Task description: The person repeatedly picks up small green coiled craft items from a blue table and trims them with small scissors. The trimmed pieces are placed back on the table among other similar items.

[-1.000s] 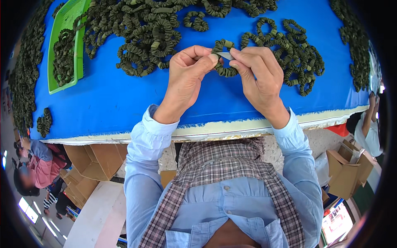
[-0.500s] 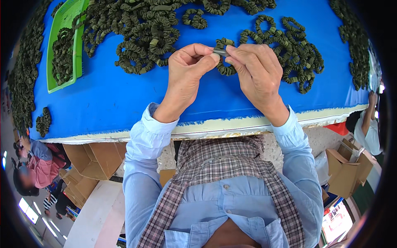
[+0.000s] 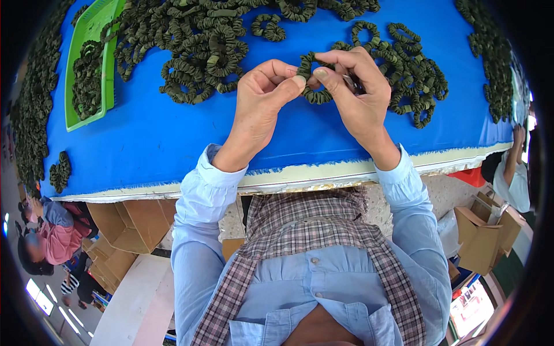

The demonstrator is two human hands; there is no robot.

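A dark olive gathered fabric ring (image 3: pixel 307 63) is held between my two hands over the blue cloth-covered table (image 3: pixel 156 150). My left hand (image 3: pixel 262 104) pinches its left side between thumb and fingertips. My right hand (image 3: pixel 355 98) has thumb and index finger at the ring's right side, with a small metal tool (image 3: pixel 356 85), partly hidden, tucked in the curled fingers. Piles of similar rings (image 3: pixel 213 52) lie just beyond my hands, with another loose group (image 3: pixel 421 86) to the right.
A green tray (image 3: pixel 107 86) holding rings stands at left. More heaps (image 3: pixel 32 109) line both table sides. Co-workers sit at lower left (image 3: pixel 55 236) and at the right edge (image 3: pixel 508 184). Cardboard boxes (image 3: pixel 130 225) are below the table edge on either side.
The metal tool has moved from between my fingertips, across the ring, back into my right palm. My right fingers have shifted upward onto the ring; my left hand is nearly still.
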